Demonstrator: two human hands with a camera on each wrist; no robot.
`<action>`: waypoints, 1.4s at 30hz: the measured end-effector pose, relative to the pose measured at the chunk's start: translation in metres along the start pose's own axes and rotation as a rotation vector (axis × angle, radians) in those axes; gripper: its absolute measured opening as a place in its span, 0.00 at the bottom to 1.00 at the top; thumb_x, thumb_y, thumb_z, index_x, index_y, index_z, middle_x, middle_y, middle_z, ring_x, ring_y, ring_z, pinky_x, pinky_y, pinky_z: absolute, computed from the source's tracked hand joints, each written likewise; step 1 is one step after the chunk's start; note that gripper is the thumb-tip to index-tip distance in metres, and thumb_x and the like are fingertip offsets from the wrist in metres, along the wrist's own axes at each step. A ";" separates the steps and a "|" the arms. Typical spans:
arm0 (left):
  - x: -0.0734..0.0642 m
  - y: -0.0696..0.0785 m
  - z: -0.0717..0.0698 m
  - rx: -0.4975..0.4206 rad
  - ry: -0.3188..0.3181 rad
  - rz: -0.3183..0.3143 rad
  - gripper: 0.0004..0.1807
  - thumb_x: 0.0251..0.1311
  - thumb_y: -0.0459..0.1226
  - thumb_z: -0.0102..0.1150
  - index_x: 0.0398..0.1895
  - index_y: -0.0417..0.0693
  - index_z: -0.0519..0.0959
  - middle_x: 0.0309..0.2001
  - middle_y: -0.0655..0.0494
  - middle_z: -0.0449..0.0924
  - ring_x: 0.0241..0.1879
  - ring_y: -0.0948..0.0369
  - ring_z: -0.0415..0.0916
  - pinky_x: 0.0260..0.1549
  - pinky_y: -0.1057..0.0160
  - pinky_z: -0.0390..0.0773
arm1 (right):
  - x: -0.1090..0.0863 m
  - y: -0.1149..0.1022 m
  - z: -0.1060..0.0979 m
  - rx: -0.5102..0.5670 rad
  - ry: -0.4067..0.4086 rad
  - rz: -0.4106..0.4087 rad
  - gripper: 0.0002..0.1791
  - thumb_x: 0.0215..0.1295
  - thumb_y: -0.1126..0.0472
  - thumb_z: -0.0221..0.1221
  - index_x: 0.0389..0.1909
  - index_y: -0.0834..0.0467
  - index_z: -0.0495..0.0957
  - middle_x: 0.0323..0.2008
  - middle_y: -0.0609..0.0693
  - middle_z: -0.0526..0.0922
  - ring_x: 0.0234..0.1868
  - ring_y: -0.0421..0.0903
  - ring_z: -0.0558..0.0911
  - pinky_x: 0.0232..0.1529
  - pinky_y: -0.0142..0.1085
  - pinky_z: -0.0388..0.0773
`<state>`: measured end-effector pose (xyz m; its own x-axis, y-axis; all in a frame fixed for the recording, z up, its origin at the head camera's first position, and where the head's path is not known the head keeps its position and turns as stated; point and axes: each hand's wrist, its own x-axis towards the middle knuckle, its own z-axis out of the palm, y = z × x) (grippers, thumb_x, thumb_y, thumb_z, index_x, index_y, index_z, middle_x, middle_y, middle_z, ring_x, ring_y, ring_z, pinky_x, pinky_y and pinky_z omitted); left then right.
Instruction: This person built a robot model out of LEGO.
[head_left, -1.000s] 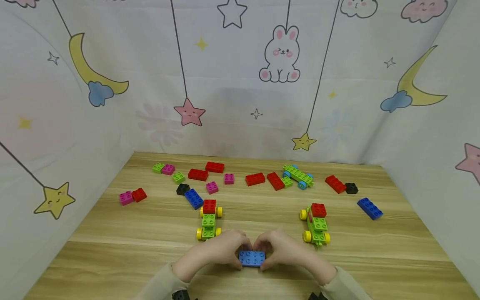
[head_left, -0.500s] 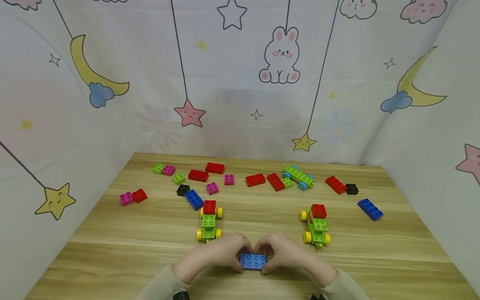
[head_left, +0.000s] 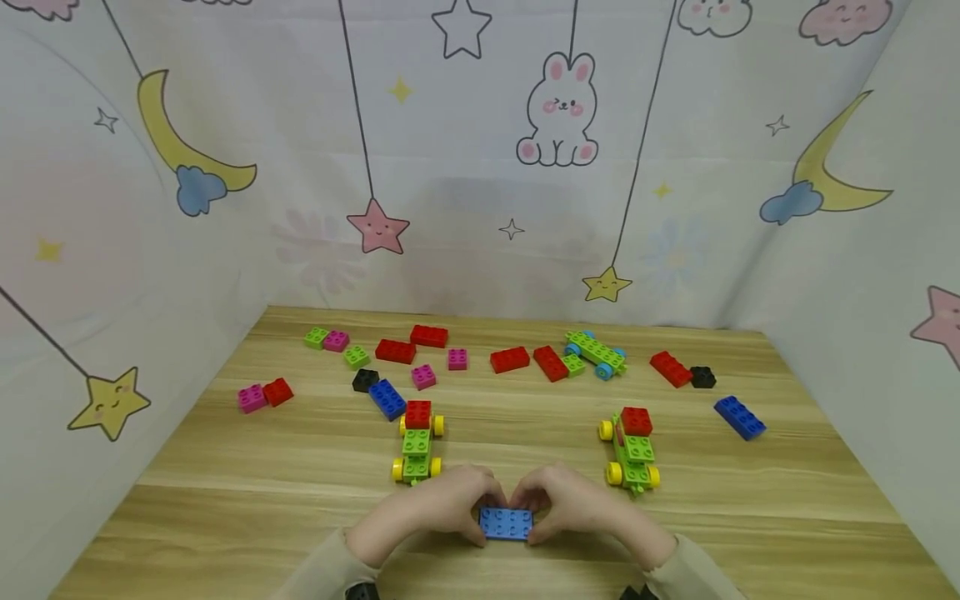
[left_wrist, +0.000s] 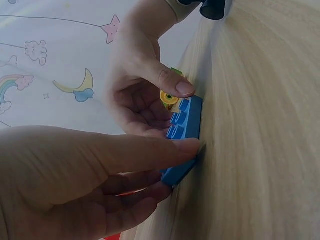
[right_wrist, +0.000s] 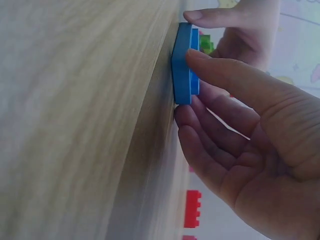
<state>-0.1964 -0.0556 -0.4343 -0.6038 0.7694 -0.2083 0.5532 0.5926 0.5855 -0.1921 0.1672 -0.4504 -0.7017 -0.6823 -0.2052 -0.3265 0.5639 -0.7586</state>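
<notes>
A light blue building brick (head_left: pixel 506 523) with several studs on top lies lengthwise at the near middle of the table. My left hand (head_left: pixel 459 498) pinches its left end between thumb and fingers. At the other end, my right hand (head_left: pixel 561 498) pinches it the same way, and the curled fingers of both hands nearly meet behind it. The left wrist view has the brick (left_wrist: pixel 186 120) low beside the wood, one thumb on its near edge. From the right wrist, the brick (right_wrist: pixel 182 65) appears side-on, close to the table surface.
Green toy cars with yellow wheels stand beyond each hand, one left (head_left: pixel 417 443) and one right (head_left: pixel 633 450). A green base with blue wheels (head_left: pixel 596 353) is farther back. Loose bricks include a dark blue one (head_left: pixel 740 417) and a red one (head_left: pixel 510 359). A patterned cloth (head_left: pixel 465 183) backs the table.
Both hands and the blue brick have shifted slightly toward me since one second ago. Over the last half second they look still; the grip is the same throughout.
</notes>
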 end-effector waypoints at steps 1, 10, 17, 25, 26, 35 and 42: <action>0.000 0.000 0.000 -0.001 0.000 0.001 0.20 0.44 0.36 0.78 0.44 0.47 0.84 0.39 0.64 0.82 0.38 0.73 0.74 0.41 0.73 0.74 | 0.000 0.000 -0.001 0.004 -0.003 0.003 0.17 0.48 0.64 0.74 0.41 0.57 0.84 0.36 0.41 0.85 0.35 0.30 0.78 0.40 0.26 0.77; 0.002 0.000 -0.001 -0.025 -0.012 -0.004 0.19 0.46 0.35 0.76 0.44 0.46 0.84 0.38 0.64 0.81 0.35 0.73 0.72 0.38 0.74 0.74 | -0.005 -0.001 -0.005 -0.004 -0.010 0.006 0.16 0.48 0.64 0.74 0.41 0.57 0.85 0.37 0.41 0.85 0.35 0.30 0.78 0.40 0.26 0.77; 0.000 0.002 -0.001 -0.021 -0.005 -0.017 0.17 0.45 0.34 0.77 0.42 0.48 0.84 0.37 0.64 0.80 0.34 0.71 0.71 0.36 0.73 0.72 | -0.006 -0.003 -0.004 -0.022 -0.008 -0.016 0.18 0.48 0.63 0.74 0.42 0.58 0.84 0.38 0.42 0.86 0.36 0.29 0.79 0.41 0.26 0.78; -0.002 0.004 -0.004 -0.030 -0.017 -0.037 0.20 0.45 0.34 0.76 0.44 0.47 0.83 0.39 0.63 0.81 0.37 0.70 0.73 0.40 0.71 0.75 | -0.006 -0.002 -0.002 -0.038 0.008 -0.020 0.17 0.48 0.63 0.74 0.42 0.57 0.85 0.37 0.41 0.86 0.36 0.29 0.78 0.40 0.25 0.77; -0.002 0.005 -0.006 -0.033 -0.018 -0.043 0.20 0.45 0.33 0.75 0.45 0.46 0.83 0.40 0.62 0.82 0.39 0.69 0.74 0.40 0.71 0.76 | -0.006 -0.001 -0.001 -0.037 0.009 -0.018 0.17 0.48 0.63 0.74 0.41 0.57 0.85 0.37 0.41 0.86 0.36 0.29 0.78 0.40 0.25 0.77; -0.002 0.016 -0.040 0.052 0.091 -0.026 0.18 0.57 0.35 0.68 0.51 0.40 0.80 0.49 0.49 0.83 0.48 0.54 0.80 0.47 0.61 0.81 | -0.003 0.002 -0.001 -0.018 -0.009 0.025 0.17 0.49 0.64 0.74 0.42 0.56 0.85 0.38 0.41 0.86 0.36 0.30 0.77 0.41 0.26 0.77; 0.014 0.023 -0.072 0.100 0.183 -0.051 0.20 0.59 0.36 0.67 0.54 0.41 0.78 0.52 0.47 0.81 0.53 0.52 0.78 0.52 0.54 0.80 | -0.003 0.004 -0.001 -0.009 -0.008 0.040 0.17 0.49 0.64 0.74 0.42 0.56 0.85 0.39 0.42 0.85 0.37 0.30 0.78 0.41 0.26 0.77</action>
<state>-0.2336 -0.0481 -0.3674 -0.7213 0.6875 -0.0845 0.5684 0.6572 0.4949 -0.1920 0.1720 -0.4518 -0.7096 -0.6624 -0.2402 -0.3038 0.5952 -0.7439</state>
